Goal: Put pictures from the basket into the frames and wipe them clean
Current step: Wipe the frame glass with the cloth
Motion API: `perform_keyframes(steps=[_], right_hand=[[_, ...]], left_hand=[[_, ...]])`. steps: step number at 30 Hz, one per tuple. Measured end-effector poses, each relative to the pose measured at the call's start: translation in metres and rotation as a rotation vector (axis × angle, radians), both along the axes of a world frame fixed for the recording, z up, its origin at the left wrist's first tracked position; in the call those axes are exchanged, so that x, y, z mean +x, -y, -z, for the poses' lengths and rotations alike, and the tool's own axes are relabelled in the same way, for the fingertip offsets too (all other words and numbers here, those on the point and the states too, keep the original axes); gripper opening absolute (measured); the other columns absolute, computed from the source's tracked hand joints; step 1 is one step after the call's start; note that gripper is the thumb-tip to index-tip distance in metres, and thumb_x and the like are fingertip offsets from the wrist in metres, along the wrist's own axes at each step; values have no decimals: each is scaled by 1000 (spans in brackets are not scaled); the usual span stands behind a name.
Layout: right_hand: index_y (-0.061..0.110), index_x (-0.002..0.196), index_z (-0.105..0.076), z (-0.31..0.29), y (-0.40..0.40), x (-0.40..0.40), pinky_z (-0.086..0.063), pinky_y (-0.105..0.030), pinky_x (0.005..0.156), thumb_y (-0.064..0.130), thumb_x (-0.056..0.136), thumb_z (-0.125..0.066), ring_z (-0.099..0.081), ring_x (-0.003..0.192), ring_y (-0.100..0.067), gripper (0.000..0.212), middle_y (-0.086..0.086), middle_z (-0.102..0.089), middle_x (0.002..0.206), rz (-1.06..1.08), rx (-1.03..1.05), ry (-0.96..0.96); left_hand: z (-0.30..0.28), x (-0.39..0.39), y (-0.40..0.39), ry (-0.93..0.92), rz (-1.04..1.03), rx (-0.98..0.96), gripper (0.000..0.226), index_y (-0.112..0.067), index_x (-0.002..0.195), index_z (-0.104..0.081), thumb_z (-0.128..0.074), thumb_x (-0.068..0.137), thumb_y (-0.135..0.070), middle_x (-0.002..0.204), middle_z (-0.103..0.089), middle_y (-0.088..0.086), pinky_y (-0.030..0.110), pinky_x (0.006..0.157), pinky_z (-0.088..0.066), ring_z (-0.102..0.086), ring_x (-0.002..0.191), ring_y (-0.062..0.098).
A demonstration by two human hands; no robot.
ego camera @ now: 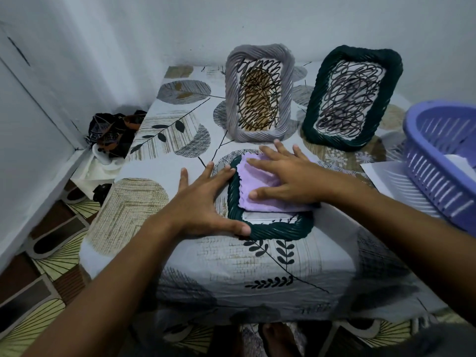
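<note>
Pressing flat, no pinch: right hand spread open on lilac cloth, rubbing glass of dark green frame lying mid-tabletop. Left hand open too, bracing frame's 9 o'clock edge. Wiping step underway, judging by pose. Next move likely calling for standing frame upright. Grey frame at 12 o'clock and second green frame at 1 o'clock standing, pictures inside. Purple basket at 3 o'clock holding something white, unclear.
</note>
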State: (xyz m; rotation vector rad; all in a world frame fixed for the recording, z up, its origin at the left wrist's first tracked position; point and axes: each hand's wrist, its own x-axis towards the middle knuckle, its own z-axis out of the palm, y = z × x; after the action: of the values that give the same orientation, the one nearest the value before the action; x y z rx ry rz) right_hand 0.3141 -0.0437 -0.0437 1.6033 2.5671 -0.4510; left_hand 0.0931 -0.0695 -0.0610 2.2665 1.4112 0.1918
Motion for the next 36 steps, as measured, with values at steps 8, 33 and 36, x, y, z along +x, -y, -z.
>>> perform_keyframes(steps=[8, 33, 36], right_hand=[[35, 152, 4, 4, 10, -2, 21, -48, 113, 76, 75, -50, 28, 143, -23, 103, -4, 20, 158, 11, -127, 56], [28, 153, -7, 0, 18, -3, 11, -57, 115, 77, 64, -62, 26, 142, -33, 116, -12, 14, 159, 187, -95, -23], [27, 153, -4, -3, 19, -6, 9, -57, 115, 75, 64, -63, 26, 142, -32, 117, -11, 16, 159, 150, -111, 5]], left_hand=[[7, -1, -4, -8, 10, 19, 134, -36, 153, -4, -49, 41, -92, 158, -2, -16, 45, 112, 25, 27, 129, -7], [8, -1, -5, -9, 21, 28, 135, -35, 153, -2, -48, 40, -92, 152, 3, -20, 47, 111, 25, 33, 128, -7], [8, -2, -5, -17, 22, 30, 134, -36, 153, -1, -48, 40, -92, 153, 0, -20, 48, 113, 23, 25, 132, -5]])
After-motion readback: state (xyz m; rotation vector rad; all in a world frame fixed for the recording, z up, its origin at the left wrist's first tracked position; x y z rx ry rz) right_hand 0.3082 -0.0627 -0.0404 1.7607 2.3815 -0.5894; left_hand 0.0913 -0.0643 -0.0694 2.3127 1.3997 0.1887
